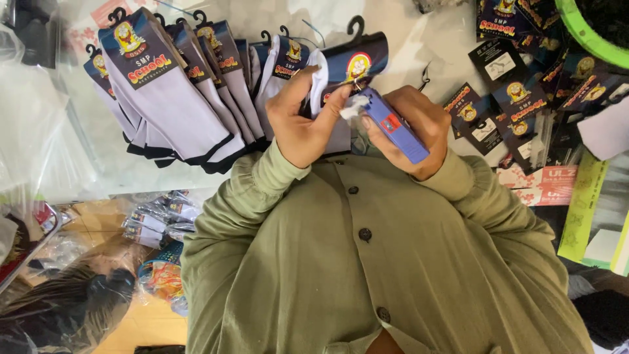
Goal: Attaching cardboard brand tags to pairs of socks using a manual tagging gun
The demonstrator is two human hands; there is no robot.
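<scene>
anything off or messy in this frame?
Nothing damaged or spilled. The tagged white socks lie in a neat fanned row. The only untidy spot is the dark card labels, strewn at odd angles and overlapping. The left hand holds a sock; the right hand grips the blue tagging gun.

Pale glossy floor (pixel 432 39) across top of frame; wooden floor (pixel 147 324) lower left, possibly laminate; light even.

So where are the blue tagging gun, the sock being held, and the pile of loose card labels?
tagging gun (pixel 393 128), head view, on the middle of its blue body.
sock (pixel 319 82), head view, on its white top edge by the left hand.
card labels (pixel 517 98), head view, on a dark label in the pile at right.
</scene>
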